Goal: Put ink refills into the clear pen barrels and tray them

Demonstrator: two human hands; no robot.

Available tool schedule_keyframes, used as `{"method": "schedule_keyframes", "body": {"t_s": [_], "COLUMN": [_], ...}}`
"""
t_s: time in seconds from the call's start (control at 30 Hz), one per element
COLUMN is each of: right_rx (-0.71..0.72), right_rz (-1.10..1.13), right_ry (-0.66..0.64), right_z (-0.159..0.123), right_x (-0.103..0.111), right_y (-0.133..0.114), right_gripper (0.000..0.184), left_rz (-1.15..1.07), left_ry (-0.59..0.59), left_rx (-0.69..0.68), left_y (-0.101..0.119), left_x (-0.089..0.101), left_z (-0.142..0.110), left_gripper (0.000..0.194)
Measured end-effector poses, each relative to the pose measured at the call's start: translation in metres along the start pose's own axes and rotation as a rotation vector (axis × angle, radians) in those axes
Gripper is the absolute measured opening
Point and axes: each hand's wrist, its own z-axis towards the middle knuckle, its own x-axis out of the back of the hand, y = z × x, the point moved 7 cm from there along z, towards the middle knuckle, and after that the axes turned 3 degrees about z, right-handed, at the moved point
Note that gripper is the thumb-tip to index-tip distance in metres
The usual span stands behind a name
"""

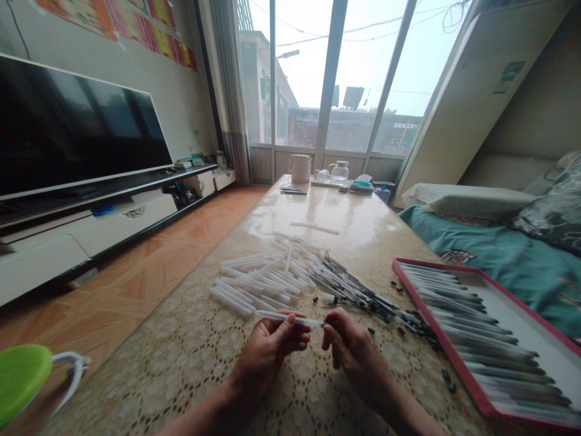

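Note:
A slim white pen (311,323) lies level between my hands, above the near part of the table. My left hand (270,345) is closed round its barrel, thumb on top. The fingers of my right hand (354,348) pinch the pen's right end, where a small dark piece shows; the fingertips partly hide it. Just beyond my left hand is a loose pile of translucent white pen barrels (258,278). Thin dark-filled pen refills (358,284) lie beyond my right hand, with small black plugs (422,330) scattered at their near end.
A red-rimmed box (512,303) holding a row of pens stands at the right. On the table's far end are a beige jug (300,168) and a glass pitcher (340,171). A green stool (22,381) is at lower left; a teal-covered seat (490,248) flanks the right.

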Motion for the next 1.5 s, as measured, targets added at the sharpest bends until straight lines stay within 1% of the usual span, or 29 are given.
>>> {"method": "schedule_keyframes", "body": {"t_s": [0.1,0.13,0.3,0.33,0.43,0.5,0.6,0.67,0.83,1.0,1.07,1.17,1.37,1.5], "right_rx": [0.004,0.002,0.0,0.011,0.039,0.038,0.016,0.018,0.02,0.013,0.014,0.008,0.011,0.008], "right_rz": [-0.038,-0.048,-0.078,-0.09,-0.131,-0.147,-0.143,-0.141,-0.148,-0.125,-0.134,-0.132,-0.098,-0.075], "right_ry": [-0.002,-0.002,-0.015,-0.02,-0.028,-0.03,-0.039,-0.042,-0.052,-0.058,-0.063,-0.077,-0.059,-0.06], "right_z": [-0.0003,-0.0004,-0.0008,-0.0008,-0.001,-0.0014,-0.0022,-0.0024,-0.0015,-0.0022,-0.0026,-0.0026,-0.0022,-0.0019], "right_x": [-0.0011,-0.0011,-0.0002,-0.0005,-0.001,-0.0006,-0.0002,-0.0005,-0.0022,-0.0024,-0.0031,-0.0044,-0.0021,-0.0036], "right_y": [0.0013,0.0017,0.0025,0.0024,0.0024,0.0025,0.0022,0.0015,0.0041,0.0058,0.0067,0.0078,0.0037,0.0036], "right_gripper": [0.041,0.042,0.026,0.027,0.04,0.04,0.027,0.023,0.036,0.024,0.027,0.037,0.028,0.04], "left_rz": [0.021,0.024,0.003,0.001,0.006,0.01,0.009,0.008,0.016,0.004,0.005,0.013,0.014,0.038], "left_ry": [-0.008,-0.007,-0.008,-0.022,-0.058,-0.05,-0.031,-0.037,-0.05,-0.045,-0.055,-0.061,-0.059,-0.097], "left_rx": [0.006,0.007,0.0,0.002,-0.002,-0.008,-0.005,-0.006,-0.008,-0.012,-0.008,-0.007,-0.016,-0.024], "left_y": [0.0003,0.0003,-0.0018,-0.0026,-0.0033,-0.0026,-0.0019,-0.0016,-0.0022,-0.0025,-0.003,-0.0034,-0.0039,-0.0042], "left_x": [-0.0014,-0.0013,0.0018,0.0016,0.0001,0.0003,0.0009,0.0002,-0.0006,0.0005,0.0,-0.0003,0.0,-0.0018], "left_z": [0.0002,0.0007,0.0032,0.0034,0.0032,0.003,0.0032,0.0035,0.0034,0.004,0.0044,0.0046,0.0034,0.0042], "left_gripper": [0.022,0.023,0.024,0.024,0.024,0.023,0.024,0.024,0.024,0.025,0.025,0.025,0.023,0.022]}}
